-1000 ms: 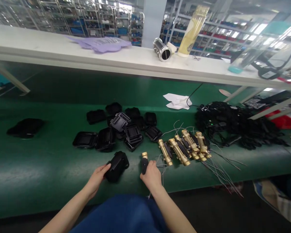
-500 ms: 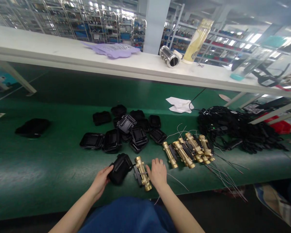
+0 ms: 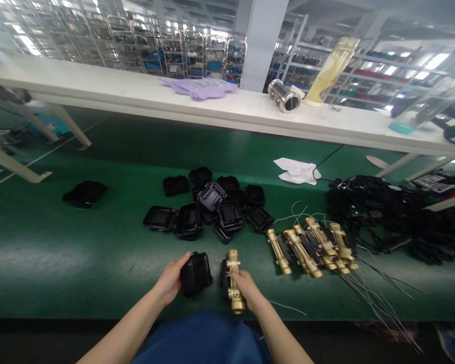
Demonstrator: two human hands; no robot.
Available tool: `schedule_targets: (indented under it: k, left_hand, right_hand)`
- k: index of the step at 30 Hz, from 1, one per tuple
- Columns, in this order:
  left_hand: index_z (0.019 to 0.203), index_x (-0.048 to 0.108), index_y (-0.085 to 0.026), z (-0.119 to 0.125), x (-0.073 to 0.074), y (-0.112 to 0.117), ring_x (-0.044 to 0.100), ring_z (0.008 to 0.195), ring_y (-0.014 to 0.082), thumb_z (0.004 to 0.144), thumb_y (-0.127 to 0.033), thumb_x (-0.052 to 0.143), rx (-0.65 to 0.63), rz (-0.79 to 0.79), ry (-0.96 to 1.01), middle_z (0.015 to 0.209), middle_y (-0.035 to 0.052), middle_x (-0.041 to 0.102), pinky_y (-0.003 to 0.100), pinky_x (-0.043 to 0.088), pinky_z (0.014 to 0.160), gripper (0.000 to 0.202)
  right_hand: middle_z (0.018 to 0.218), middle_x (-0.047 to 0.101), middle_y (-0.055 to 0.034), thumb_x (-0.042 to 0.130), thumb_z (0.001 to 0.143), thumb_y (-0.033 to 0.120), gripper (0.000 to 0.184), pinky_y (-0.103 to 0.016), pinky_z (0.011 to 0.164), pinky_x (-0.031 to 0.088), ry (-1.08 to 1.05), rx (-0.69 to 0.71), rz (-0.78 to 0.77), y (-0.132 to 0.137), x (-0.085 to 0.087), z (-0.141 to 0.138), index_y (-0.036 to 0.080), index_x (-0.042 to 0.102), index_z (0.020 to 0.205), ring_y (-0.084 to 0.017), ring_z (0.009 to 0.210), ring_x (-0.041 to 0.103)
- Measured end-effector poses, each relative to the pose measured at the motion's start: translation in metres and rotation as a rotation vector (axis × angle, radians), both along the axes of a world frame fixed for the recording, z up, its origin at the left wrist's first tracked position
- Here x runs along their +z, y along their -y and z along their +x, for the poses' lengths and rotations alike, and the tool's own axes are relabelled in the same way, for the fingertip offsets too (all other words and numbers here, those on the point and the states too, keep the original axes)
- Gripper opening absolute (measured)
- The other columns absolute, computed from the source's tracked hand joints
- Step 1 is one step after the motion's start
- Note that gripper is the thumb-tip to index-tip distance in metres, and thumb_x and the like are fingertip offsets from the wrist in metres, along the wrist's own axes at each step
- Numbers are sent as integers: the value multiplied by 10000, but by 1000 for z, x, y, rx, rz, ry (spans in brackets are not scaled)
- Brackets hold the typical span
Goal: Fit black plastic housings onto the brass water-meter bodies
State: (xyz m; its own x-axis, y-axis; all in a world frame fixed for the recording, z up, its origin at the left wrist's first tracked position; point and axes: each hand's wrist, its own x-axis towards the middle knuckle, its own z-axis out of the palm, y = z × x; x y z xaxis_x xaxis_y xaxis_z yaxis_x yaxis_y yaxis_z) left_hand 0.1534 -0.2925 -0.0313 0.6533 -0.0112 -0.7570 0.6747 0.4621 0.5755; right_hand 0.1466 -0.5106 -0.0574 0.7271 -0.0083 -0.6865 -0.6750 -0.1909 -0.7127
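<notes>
My left hand [image 3: 171, 279] grips a black plastic housing [image 3: 196, 273] at the near edge of the green bench [image 3: 79, 253]. Beside it my right hand [image 3: 246, 288] holds a brass fitting [image 3: 234, 280] with a black part and thin wires attached; the fitting lies lengthwise, pointing away from me. The housing and the fitting are a small gap apart. Behind them is a heap of black plastic housings [image 3: 212, 207]. To the right lies a row of several more brass fittings [image 3: 311, 242] with trailing wires.
A tangle of black cables [image 3: 394, 212] fills the right of the bench. A white cloth [image 3: 298, 171] lies further back. One black housing [image 3: 84, 193] sits alone at left. A white shelf [image 3: 136, 96] above carries a purple bag [image 3: 202, 87], a metal cylinder [image 3: 284, 96] and a yellow roll [image 3: 331, 71].
My right hand has closed around the brass fitting, which now points straight away from me. My left hand keeps hold of the black housing. The camera view has shifted left and down.
</notes>
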Motion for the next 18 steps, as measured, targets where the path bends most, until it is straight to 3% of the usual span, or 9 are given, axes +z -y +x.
schedule_targets:
  k: [3,7,10,14,18]
  left_hand:
    - [767,608,-92,2,6,10,604,587,194,590,-547,730,-78,35,-38,650,80,652,291,487,575,503]
    - [771,620,-78,6,5,28,620,618,210,488,-569,777,-179,-9,-48,701,105,671,296,497,585,588]
    - [799,634,-72,10,0,39,638,657,223,482,-518,802,-214,-49,-59,734,121,685,297,512,608,572]
    - [795,632,-68,18,-10,42,645,637,224,559,-453,782,-226,-83,-83,741,129,690,300,522,600,476]
    - [821,618,-74,28,-19,42,646,623,228,616,-389,760,-236,-117,-119,732,119,691,326,534,616,401]
  right_hand:
    - [631,516,9,511,757,373,219,-247,561,409,191,9,-57,3,18,-4,156,525,745,-123,588,494]
    - [758,580,-35,465,793,366,213,-290,677,411,557,243,-276,-1,49,-3,164,525,826,-165,718,531]
    - [813,608,-78,396,833,371,263,-307,696,403,618,400,-409,-9,64,-2,148,502,924,-196,760,563]
    - [870,628,-144,338,864,367,319,-344,721,399,632,629,-575,-12,66,-4,109,486,980,-245,811,584]
    - [924,622,-145,340,871,329,293,-340,752,402,686,754,-602,-7,59,-9,113,480,1011,-241,873,579]
